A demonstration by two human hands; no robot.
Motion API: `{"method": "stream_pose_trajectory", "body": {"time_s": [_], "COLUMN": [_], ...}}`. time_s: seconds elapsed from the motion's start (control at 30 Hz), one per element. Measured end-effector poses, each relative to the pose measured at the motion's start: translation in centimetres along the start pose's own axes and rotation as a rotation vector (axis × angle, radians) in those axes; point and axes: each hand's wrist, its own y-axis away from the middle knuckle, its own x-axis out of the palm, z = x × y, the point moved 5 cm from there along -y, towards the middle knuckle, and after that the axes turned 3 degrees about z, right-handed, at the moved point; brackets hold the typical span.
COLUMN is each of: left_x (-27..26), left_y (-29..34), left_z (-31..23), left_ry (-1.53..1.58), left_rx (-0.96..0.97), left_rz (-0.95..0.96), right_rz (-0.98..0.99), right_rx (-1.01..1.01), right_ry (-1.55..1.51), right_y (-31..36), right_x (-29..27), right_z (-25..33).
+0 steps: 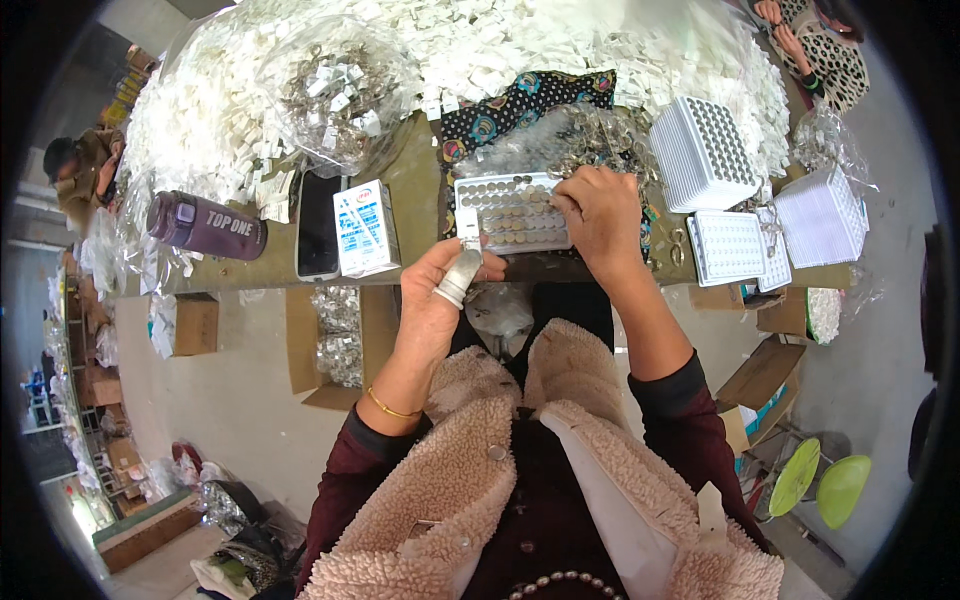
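My left hand [432, 292] is closed, pinching a small white plastic piece [468, 226] upright between thumb and fingers. A white finger cover sits on its thumb. Just beyond lies a clear tray [560, 240] with rows of small round silvery discs [515, 210], possibly button cells. Over the tray's right end my right hand [606, 215] is closed, fingertips drawn together; whatever they grip is hidden. Behind the tray, a clear bag of small metal parts [590, 135] rests on a black patterned cloth [530, 100].
A large heap of white pieces [500, 50] covers the table's far side. To the left are a purple bottle [207, 226], a dark phone [320, 225] and a drink carton [366, 228]. Stacked trays [700, 155] stand on the right. Two other people sit at the far corners.
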Motion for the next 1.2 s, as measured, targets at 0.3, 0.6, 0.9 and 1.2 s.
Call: {"method": "stream_pose_trajectory", "body": {"time_s": [0.3, 0.6, 0.9, 1.2], "left_x": [-0.7, -0.4, -0.5, 0.1], "left_y": [0.1, -0.2, -0.2, -0.3], "left_z": [0.7, 0.9, 1.3, 1.3], "left_ry": [0.027, -0.02, -0.028, 0.038], "left_rx": [-0.059, -0.09, -0.109, -0.117], "left_rz": [-0.011, 0.021, 0.016, -0.027], "right_rz": [0.027, 0.166, 0.112, 0.198], "right_rx": [-0.014, -0.143, -0.1, -0.199], "right_ry": [0.098, 0.049, -0.25, -0.236], "right_y": [0.6, 0.2, 0.5, 0.3], "right_x": [1.6, 1.6, 0.7, 0.1], "right_z": [-0.6, -0.6, -0.9, -0.7]}}
